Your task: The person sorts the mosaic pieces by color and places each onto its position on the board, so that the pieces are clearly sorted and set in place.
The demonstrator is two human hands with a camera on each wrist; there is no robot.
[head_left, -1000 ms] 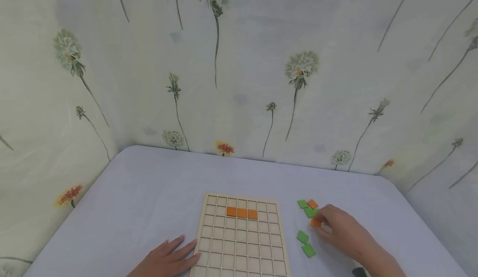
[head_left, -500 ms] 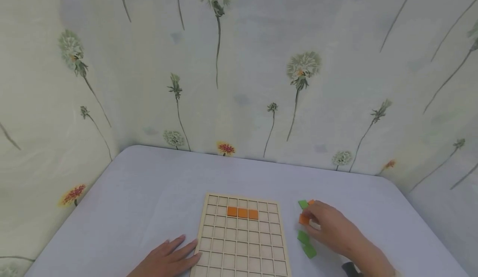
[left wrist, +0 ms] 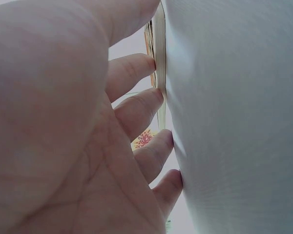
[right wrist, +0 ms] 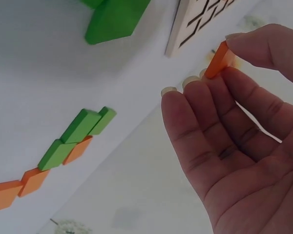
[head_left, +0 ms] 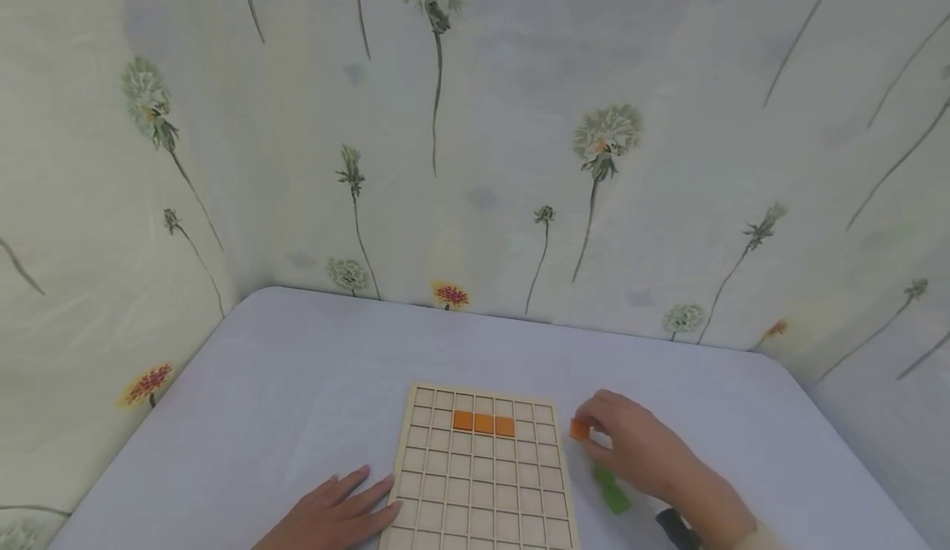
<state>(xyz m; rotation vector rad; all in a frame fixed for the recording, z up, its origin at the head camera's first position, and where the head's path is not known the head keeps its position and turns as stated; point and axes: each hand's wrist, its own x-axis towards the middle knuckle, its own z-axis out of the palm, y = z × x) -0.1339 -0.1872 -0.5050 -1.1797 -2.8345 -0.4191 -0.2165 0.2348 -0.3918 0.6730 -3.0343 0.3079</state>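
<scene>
A wooden grid board lies on the white table, with three orange square tiles side by side in its second row. My left hand rests at the board's left edge with fingers spread; in the left wrist view its fingertips touch the board's side and the table. Just right of the board, my right hand pinches an orange tile between thumb and fingers, raised off the table. Below that hand lie green tiles, partly covered by it.
In the right wrist view, several loose green tiles and orange tiles lie on the table. A dark object sits at my right wrist. Flower-printed cloth hangs behind the table.
My right hand has moved left from the loose tiles toward the board, carrying the orange tile. The left hand and the three orange tiles on the board have stayed put.
</scene>
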